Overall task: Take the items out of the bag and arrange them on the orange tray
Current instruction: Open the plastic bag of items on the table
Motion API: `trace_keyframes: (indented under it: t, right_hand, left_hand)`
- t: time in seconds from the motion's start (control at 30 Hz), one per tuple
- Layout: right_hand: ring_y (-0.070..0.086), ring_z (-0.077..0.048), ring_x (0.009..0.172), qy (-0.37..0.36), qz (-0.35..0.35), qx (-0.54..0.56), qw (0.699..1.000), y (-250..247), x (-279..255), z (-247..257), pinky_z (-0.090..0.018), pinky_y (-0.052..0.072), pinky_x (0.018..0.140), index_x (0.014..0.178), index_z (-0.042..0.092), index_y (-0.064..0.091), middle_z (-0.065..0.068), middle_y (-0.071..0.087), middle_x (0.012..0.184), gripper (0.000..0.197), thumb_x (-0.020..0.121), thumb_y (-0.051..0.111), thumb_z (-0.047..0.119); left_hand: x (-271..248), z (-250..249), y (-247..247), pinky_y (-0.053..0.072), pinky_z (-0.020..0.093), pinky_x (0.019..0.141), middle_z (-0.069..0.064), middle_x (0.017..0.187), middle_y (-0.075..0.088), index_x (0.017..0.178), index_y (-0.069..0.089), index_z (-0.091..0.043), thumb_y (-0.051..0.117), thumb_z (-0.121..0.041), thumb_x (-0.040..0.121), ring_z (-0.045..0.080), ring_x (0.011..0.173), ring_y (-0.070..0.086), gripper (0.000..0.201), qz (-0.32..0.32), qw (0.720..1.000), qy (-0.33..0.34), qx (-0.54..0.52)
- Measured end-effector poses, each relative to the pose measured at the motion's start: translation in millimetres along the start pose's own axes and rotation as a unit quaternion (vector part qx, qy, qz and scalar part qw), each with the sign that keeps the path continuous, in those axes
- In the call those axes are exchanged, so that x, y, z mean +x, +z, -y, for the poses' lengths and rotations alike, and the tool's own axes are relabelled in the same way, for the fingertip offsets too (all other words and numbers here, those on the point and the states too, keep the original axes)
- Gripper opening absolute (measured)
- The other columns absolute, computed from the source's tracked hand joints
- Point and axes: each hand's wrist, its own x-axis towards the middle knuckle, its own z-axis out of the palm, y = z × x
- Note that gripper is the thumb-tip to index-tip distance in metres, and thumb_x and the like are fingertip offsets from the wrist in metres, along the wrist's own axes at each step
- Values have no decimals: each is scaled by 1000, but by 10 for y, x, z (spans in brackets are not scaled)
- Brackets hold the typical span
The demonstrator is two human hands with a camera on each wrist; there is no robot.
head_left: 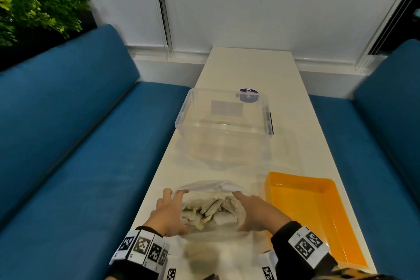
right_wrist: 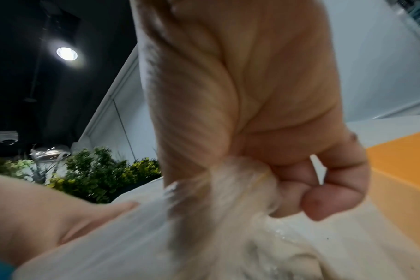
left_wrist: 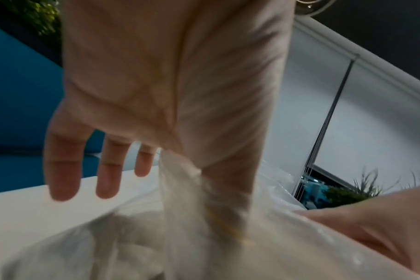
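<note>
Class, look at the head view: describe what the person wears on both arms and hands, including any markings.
Both hands, the left hand and the right hand, are bare, without gloves. Each arm has a dark sleeve reaching the wrist. Over each sleeve sits a white wristband of flat panels printed with square black-and-white coded markers; the right one shows two large markers. No cables show.

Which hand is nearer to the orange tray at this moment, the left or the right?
The right. The right hand grips the bag's right edge, just beside the orange tray's left wall. The left hand holds the bag's opposite edge, so the whole bag lies between it and the tray.
</note>
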Motion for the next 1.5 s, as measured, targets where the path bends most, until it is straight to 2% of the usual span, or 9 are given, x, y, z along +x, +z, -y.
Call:
trace_keyframes:
  t: [0.23,0.47,0.67,0.73,0.87,1.0,1.1,1.23,1.5]
  right_hand:
    - [54,-25,111,-15,-14,19,1000,75,36,65,-24,39,73,147,20,4,-13,53,129,100,76,75,17]
    - [52,-27,114,-19,-46,26,998,21,61,3,-25,43,82,146,27,12,-12,45,134,93,77,75,25]
    - [34,-25,121,-33,-110,10,993,74,69,-5,-31,45,93,140,33,26,-4,25,132,90,69,79,33]
    - [30,-22,121,-35,-131,4,991,81,72,-5,-30,42,95,138,31,30,-2,26,131,87,67,79,37]
    - [32,-21,120,-29,-143,-10,989,89,91,-9,-29,35,98,138,27,32,-2,35,131,77,74,73,35]
    - [33,-22,123,-28,-141,7,990,98,96,-28,-30,35,99,139,24,32,-3,37,134,70,79,68,28]
    - [33,-23,125,-25,-137,21,990,113,105,-53,-30,36,100,139,24,32,-4,37,135,66,82,65,25]
    - [34,-23,126,-20,-131,45,990,115,107,-94,-29,35,100,139,24,34,-5,39,134,62,84,62,24]
    - [38,-24,125,-13,-120,91,988,72,132,-79,-29,37,99,138,25,37,-7,41,132,59,85,63,27]
  left_hand:
    - [-2,-59,10,31,35,102,5,147,9,129,39,-34,72,-40,71,23,127,28,66,-135,988,22,67]
    - [8,0,-2,37,37,99,9,148,5,136,23,-38,72,-51,71,27,124,34,82,-91,991,-2,103]
    - [-74,-356,29,31,25,83,1,122,38,119,50,-26,63,-37,82,17,104,41,40,-208,966,82,131]
    - [9,-470,94,40,25,85,1,120,46,116,54,-18,58,-25,88,18,103,51,29,-168,973,129,91]
    - [286,-603,245,41,34,92,6,125,50,124,50,-11,66,-25,82,24,114,47,47,-58,966,182,177]
    - [457,-599,441,31,40,103,11,134,44,136,32,-9,68,-39,79,29,124,39,74,-58,936,153,312]
    - [535,-545,509,30,39,103,13,134,43,132,35,-7,61,-26,85,29,125,38,57,-76,927,143,339]
    - [592,-409,501,32,34,101,9,132,45,123,46,-10,46,-14,91,26,121,41,33,-83,941,174,280]
    - [564,-280,527,33,24,102,-2,129,41,122,52,-17,53,-29,84,16,118,41,40,-74,959,262,83]
